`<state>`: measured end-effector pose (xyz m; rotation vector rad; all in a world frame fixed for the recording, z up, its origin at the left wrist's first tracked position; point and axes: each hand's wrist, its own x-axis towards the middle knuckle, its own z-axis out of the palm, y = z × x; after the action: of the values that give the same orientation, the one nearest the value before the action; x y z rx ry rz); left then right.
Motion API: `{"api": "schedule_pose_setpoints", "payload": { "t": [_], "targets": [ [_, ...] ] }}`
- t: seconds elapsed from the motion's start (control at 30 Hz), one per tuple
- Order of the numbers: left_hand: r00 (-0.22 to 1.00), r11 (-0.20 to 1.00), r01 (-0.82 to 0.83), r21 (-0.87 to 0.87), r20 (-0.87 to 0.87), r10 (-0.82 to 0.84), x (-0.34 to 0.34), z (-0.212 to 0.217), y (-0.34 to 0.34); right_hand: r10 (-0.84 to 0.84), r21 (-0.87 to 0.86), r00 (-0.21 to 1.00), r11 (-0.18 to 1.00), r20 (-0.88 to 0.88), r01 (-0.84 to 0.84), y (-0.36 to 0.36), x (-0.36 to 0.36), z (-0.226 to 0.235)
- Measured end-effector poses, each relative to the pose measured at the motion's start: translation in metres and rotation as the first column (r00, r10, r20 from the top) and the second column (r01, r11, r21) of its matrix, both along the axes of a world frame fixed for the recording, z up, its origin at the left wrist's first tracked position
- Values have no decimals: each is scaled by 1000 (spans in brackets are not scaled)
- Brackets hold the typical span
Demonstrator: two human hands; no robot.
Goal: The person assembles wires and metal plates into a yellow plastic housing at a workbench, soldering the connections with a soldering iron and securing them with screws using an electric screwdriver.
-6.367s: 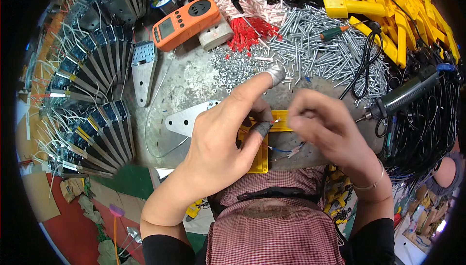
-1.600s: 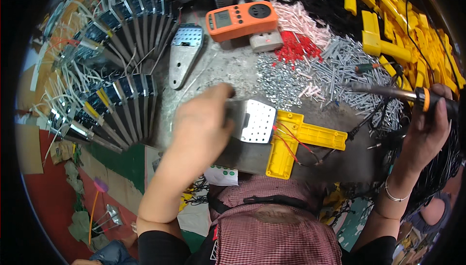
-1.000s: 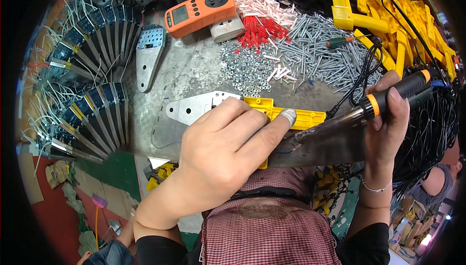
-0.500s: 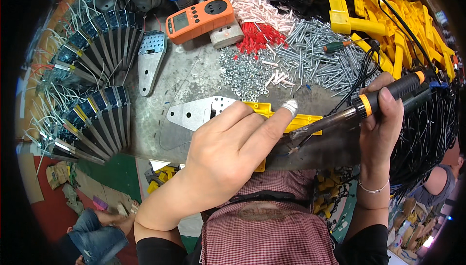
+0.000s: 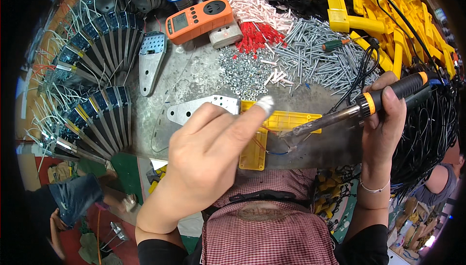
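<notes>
My right hand is closed round the black and orange handle of a soldering iron. Its metal shaft slants down-left, the tip end just right of the yellow T-shaped plastic shell. Thin wires run near that tip and across the shell; whether the tip touches them I cannot tell. My left hand hovers over the shell's left side, fingers curled, one wearing a white wrap at its end. Those fingertips are partly hidden, and so is whatever they pinch. Beside the shell lies a tapered metal plate with holes.
Beyond my hands lie heaps of nuts, screws and red sleeves. An orange meter stands behind. Yellow shells pile up far right, black cables below them. Wired metal plates line the left. Another person is lower left.
My left hand has moved left and slightly toward me, uncovering more of the yellow shell and its wires. My right hand with the soldering iron has barely shifted. The person at lower left has changed position.
</notes>
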<state>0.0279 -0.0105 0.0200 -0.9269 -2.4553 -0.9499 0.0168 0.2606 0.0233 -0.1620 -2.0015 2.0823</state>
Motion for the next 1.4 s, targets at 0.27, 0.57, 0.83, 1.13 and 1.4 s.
{"api": "schedule_pose_setpoints", "payload": {
  "t": [0.27, 0.57, 0.83, 1.13, 1.4],
  "targets": [
    [981, 998, -38, 46, 192, 29, 19, -11, -15, 40, 1, 999, 999, -19, -40, -8, 14, -3],
    [990, 988, -34, 152, 141, 12, 20, -23, -2, 119, -45, 992, 992, -37, -121, -9, 19, -15],
    [995, 978, -28, 209, 96, 8, 18, -27, 1, 139, -58, 987, 988, -78, -143, -14, 18, -17],
    [998, 992, -13, 124, 61, 5, 17, -25, 1, 106, -18, 993, 994, -43, -107, -16, 17, -13],
    [999, 986, 17, 166, 32, -22, 21, -28, 4, 94, -9, 992, 995, -83, -95, -18, 22, -10]
  ]
}}
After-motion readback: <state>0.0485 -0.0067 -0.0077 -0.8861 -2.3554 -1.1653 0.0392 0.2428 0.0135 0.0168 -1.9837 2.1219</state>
